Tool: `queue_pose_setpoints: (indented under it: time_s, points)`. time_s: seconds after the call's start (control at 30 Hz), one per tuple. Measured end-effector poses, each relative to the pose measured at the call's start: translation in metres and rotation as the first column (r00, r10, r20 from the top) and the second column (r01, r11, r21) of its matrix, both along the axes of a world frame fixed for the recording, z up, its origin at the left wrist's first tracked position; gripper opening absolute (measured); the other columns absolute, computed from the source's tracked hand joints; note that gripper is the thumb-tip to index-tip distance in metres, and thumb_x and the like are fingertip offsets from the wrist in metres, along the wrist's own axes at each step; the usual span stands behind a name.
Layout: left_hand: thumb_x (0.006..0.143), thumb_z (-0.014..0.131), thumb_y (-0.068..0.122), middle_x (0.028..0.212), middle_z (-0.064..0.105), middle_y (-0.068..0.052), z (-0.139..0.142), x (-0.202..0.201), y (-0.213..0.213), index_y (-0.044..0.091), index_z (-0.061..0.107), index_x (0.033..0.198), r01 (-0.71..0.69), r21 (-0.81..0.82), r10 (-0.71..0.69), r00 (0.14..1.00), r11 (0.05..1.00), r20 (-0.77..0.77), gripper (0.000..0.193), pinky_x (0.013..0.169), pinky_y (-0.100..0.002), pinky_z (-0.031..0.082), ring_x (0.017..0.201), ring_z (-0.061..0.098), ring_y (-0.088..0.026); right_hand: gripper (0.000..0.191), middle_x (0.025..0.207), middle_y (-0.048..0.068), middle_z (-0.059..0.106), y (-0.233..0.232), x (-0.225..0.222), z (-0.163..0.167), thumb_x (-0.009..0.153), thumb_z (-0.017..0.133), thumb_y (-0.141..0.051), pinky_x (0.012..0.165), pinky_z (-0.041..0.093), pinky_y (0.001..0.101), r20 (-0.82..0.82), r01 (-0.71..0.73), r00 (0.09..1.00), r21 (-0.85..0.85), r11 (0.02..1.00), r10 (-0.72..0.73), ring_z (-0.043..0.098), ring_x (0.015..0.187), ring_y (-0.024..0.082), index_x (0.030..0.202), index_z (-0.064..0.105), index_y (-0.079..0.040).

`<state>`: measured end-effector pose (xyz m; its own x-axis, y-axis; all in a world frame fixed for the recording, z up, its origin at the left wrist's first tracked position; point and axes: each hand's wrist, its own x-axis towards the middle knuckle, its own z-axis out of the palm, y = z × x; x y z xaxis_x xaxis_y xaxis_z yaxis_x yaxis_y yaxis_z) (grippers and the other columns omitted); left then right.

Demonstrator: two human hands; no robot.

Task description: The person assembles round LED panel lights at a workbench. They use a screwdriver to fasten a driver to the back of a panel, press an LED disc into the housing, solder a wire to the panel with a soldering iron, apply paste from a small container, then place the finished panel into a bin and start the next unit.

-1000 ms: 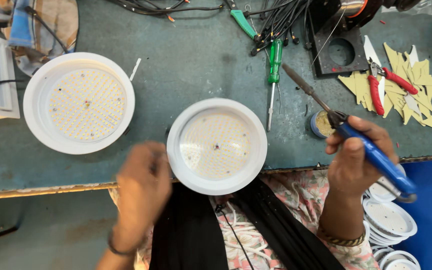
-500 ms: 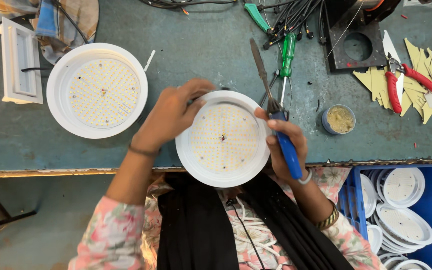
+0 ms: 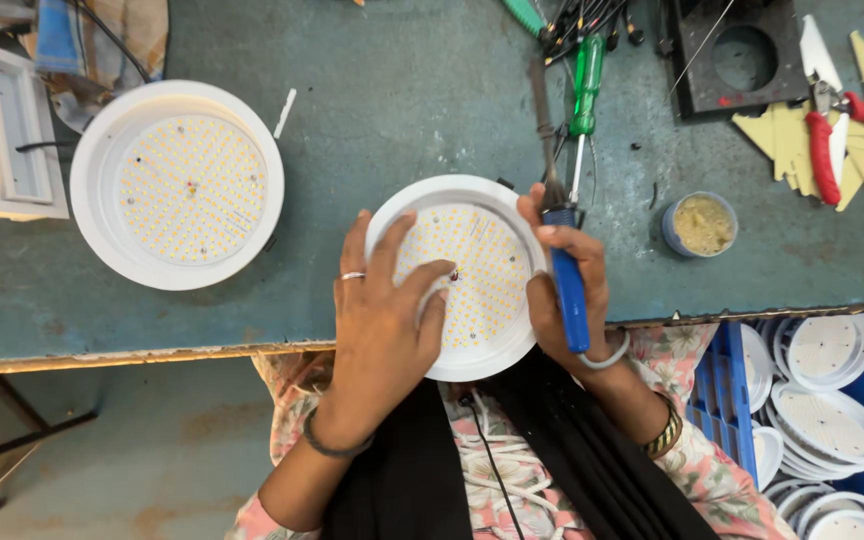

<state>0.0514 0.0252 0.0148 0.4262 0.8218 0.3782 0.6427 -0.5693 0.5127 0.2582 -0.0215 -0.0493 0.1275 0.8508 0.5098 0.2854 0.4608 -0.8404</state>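
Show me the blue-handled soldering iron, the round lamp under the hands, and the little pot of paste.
soldering iron (image 3: 570,300), head view, blue handle.
round lamp (image 3: 487,265), head view, LED panel.
pot of paste (image 3: 701,224), head view, yellowish contents.

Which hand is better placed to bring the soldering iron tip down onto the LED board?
Right. The right hand already grips the blue-handled soldering iron beside the round LED light, while the left hand lies flat on its board, steadying it.

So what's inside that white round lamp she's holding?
Inside the white round lamp sits a disc dotted with tiny yellow LEDs. The left hand covers its lower left part, so that area stays hidden.
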Motion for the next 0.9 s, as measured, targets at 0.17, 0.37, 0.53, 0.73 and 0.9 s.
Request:
queue_pose_setpoints:
  time_s: [0.17,0.37,0.53,0.73,0.9]
  points:
    - [0.081,0.074,0.015,0.15,0.05,-0.013,0.0,0.005,0.002,0.019,0.079,0.106,0.045,0.021,-0.043,0.996,0.999,-0.076,0.026,0.097,-0.056,0.039,0.142,0.035,-0.051,0.064,0.154,0.028,0.051,-0.001,-0.002,-0.002,0.082,0.036,0.024,0.134,0.027,0.0466,0.002,0.06,0.998,0.023,0.998,-0.06,0.04,0.154,0.034,0.137,0.036,-0.007]
    - [0.082,0.077,0.019,0.141,0.059,-0.009,-0.003,0.017,0.015,0.017,0.077,0.093,0.055,0.063,-0.05,0.996,0.996,-0.079,0.01,0.095,-0.055,0.041,0.141,0.04,-0.049,0.062,0.152,0.031,0.051,-0.004,0.0,0.0,0.082,0.036,0.024,0.134,0.03,0.049,-0.008,0.107,0.994,0.002,0.994,-0.107,0.041,0.155,0.037,0.136,0.036,-0.007]
    - [0.082,0.078,0.02,0.139,0.059,-0.009,-0.006,0.013,0.016,0.016,0.076,0.088,0.082,0.05,-0.078,0.995,0.995,-0.062,0.007,0.096,-0.057,0.043,0.142,0.04,-0.05,0.062,0.152,0.03,0.051,-0.005,0.001,-0.001,0.083,0.036,0.025,0.134,0.03,0.0494,-0.008,0.08,0.997,-0.012,0.997,-0.08,0.041,0.156,0.038,0.135,0.035,-0.007]
    - [0.08,0.076,0.022,0.143,0.057,-0.013,-0.003,0.009,0.02,0.011,0.072,0.086,0.167,0.042,-0.156,0.97,0.985,-0.187,0.013,0.101,-0.063,0.038,0.142,0.034,-0.054,0.061,0.152,0.027,0.052,-0.005,0.0,0.002,0.082,0.036,0.024,0.135,0.03,0.0509,-0.02,0.067,0.998,-0.005,0.998,-0.067,0.041,0.155,0.039,0.135,0.035,-0.007]
    - [0.084,0.075,0.023,0.144,0.055,-0.011,0.002,0.011,0.02,0.012,0.074,0.098,0.129,0.0,-0.127,0.979,0.992,-0.16,0.018,0.114,-0.068,0.026,0.146,0.032,-0.05,0.058,0.153,0.026,0.052,-0.006,0.0,0.004,0.085,0.038,0.023,0.131,0.034,0.048,-0.018,0.079,0.997,-0.021,0.997,-0.08,0.045,0.153,0.036,0.135,0.038,-0.006]
